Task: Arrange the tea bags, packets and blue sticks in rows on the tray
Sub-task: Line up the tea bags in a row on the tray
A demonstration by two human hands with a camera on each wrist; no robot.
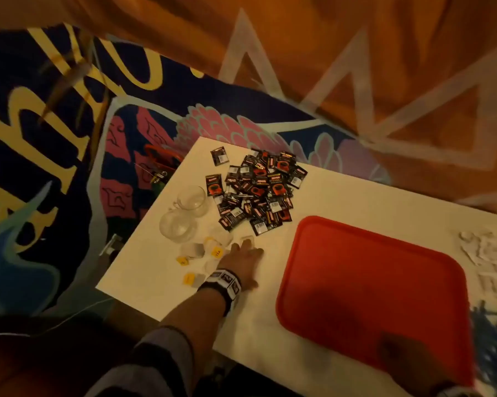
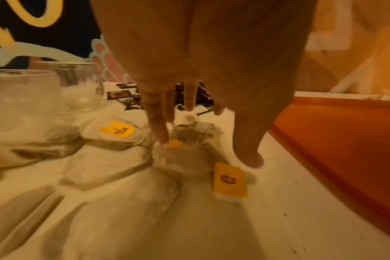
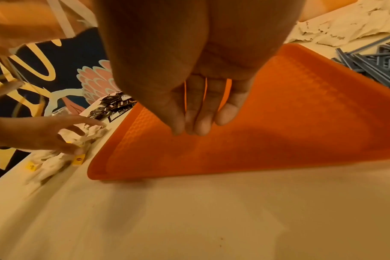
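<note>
The tea bags (image 1: 201, 252) lie in a loose heap with yellow tags at the lower left part of the white tabletop (image 1: 270, 325), in the middle left of the head view, just left of the red tray (image 1: 370, 282). The left hand (image 1: 243, 260) is spread over this heap with the fingers straight and apart; in the left wrist view the fingertips (image 2: 160, 135) reach down to the paper bags, but they do not close around any of them. The black and red packets (image 1: 255, 190) make a big pile further up on the tabletop, above the tea bags and at the upper left of the tray. The blue sticks (image 3: 376, 65) lie in a heap at the upper right of the right wrist view, beside the far side of the tray. The tray itself carries nothing. The right hand (image 3: 200, 105) is over the near part of the tray, its fingers straight, close together and holding nothing; in the head view it shows only as a dark blurred shape at the lower right. Two clear glass cups (image 1: 184, 216) stand between the tea bags and the packets, near the left edge of the tabletop. Some torn white paper (image 1: 488, 253) lies at the right of the tray. Below the tabletop there is a dark carpet (image 1: 55, 138) with yellow and pink patterns.
</note>
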